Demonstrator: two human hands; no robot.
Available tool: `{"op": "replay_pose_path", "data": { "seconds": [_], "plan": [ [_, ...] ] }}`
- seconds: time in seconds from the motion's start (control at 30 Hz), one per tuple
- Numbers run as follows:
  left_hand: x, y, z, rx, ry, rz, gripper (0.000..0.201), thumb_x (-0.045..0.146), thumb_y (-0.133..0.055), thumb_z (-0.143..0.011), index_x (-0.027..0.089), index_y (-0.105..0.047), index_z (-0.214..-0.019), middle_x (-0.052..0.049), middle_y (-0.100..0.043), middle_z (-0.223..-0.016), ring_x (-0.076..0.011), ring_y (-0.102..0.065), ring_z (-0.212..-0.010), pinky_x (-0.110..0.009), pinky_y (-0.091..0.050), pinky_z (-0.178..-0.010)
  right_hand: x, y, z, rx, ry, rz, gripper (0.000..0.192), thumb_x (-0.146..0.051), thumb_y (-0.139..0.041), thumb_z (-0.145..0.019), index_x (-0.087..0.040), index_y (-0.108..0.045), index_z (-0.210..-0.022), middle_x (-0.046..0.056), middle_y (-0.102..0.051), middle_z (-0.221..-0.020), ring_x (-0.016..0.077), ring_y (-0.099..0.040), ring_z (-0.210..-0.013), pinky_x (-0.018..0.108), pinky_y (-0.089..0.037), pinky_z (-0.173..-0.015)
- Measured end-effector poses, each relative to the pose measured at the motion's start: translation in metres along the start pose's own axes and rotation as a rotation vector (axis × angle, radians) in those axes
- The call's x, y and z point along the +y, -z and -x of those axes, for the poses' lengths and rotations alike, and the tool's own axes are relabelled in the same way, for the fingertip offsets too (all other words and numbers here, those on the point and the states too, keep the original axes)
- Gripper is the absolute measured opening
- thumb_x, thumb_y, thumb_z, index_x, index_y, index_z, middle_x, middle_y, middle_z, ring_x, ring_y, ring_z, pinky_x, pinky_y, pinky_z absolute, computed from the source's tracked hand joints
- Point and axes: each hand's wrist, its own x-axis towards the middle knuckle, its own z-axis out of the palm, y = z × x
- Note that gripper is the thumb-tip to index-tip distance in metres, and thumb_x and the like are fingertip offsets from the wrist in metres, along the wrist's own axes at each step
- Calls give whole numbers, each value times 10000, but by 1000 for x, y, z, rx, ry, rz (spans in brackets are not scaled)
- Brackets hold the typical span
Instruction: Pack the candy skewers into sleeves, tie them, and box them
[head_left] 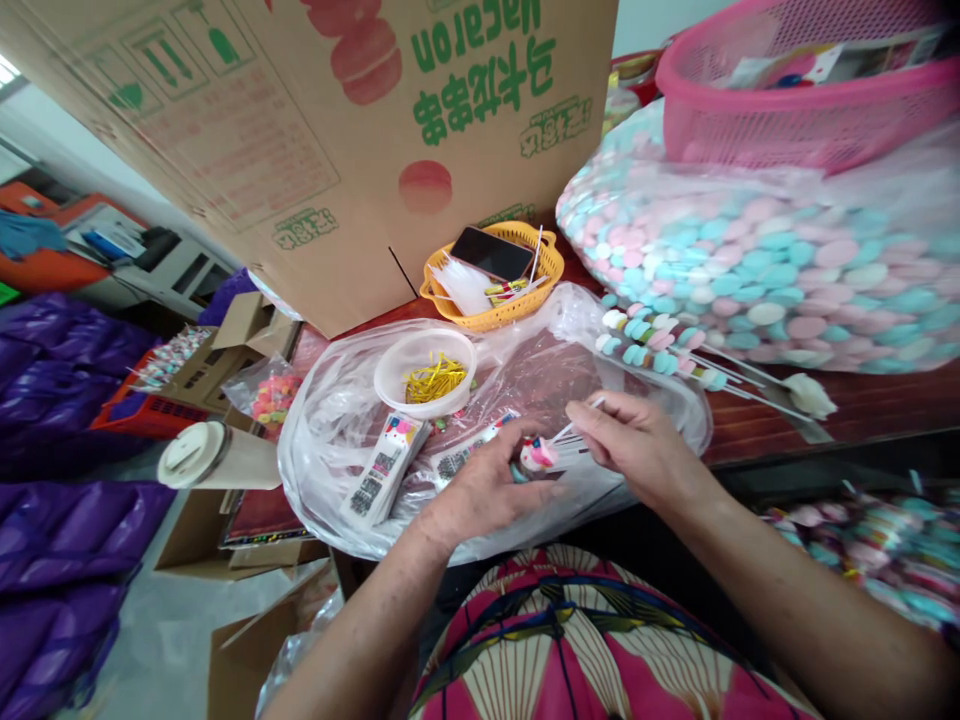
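Note:
My left hand (491,485) is closed around a candy skewer (538,455), whose pink and white wrapped end shows between thumb and fingers. The fingers of my right hand (626,435) pinch its thin white stick. Under both hands spreads a clear plastic sheet (322,400) on the red table. A stack of printed wrappers (382,470) lies left of my left hand, and more printed wrappers (457,460) lie partly behind it. Beyond them a white plastic bowl (386,370) holds gold twist ties (436,378). Several marshmallow skewers (652,340) rest to the right, sticks toward me.
A yellow basket (480,322) holds a phone (493,254) and white sticks. Behind stands a large carton (360,180). A big bag of pastel candies (780,270) fills the right, under a pink basket (750,125). A lidded cup (240,458) stands at the left edge.

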Motion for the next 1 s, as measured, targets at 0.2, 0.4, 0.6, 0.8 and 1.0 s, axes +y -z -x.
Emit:
{"op": "replay_pose_path", "data": {
  "seconds": [0.2, 0.4, 0.6, 0.8, 1.0],
  "plan": [
    [-6, 11, 20, -166, 38, 210, 331, 224, -613, -783, 157, -572, -1104, -24, -619, -930, -149, -544, -818, -281, -451, -763, 4, 5, -2, 87, 12, -80, 448, -451, -618, -828, -193, -441, -507, -55, -401, -434, 71, -325, -425, 238, -238, -425],
    [-8, 3, 20, -248, 237, 773, 483, 287, -773, -661, 147, -539, -1060, 78, -508, -597, -42, -418, -418, -176, -321, -416, -1, -13, -4, -34, -101, -229, 485, -520, -644, -777, -196, -414, -500, -74, -355, -388, 51, -269, -376, 220, -194, -387],
    [-6, -12, 14, -120, 267, 1063, 591, 327, -808, -601, 176, -465, -1058, 94, -522, -501, -59, -428, -323, -143, -288, -315, -1, -8, -1, 28, 53, -27, 342, -447, -572, -863, -179, -553, -651, -47, -476, -488, 76, -396, -431, 216, -324, -427],
    [-3, -10, 14, -94, 242, 1055, 520, 310, -808, -614, 182, -461, -980, 80, -546, -518, -57, -449, -329, -139, -333, -321, 3, -2, 10, -125, 751, 383, 171, -100, -505, -867, -174, -639, -945, 60, -642, -887, 143, -626, -808, 252, -509, -695],
    [-7, -15, 16, -119, 243, 1037, 555, 281, -762, -680, 200, -437, -1122, 76, -573, -597, -67, -494, -357, -147, -376, -331, 5, -6, 4, -111, 1039, 731, 222, -91, -413, -909, -165, -618, -952, 63, -636, -789, 156, -603, -724, 271, -495, -625]
  ]
}}
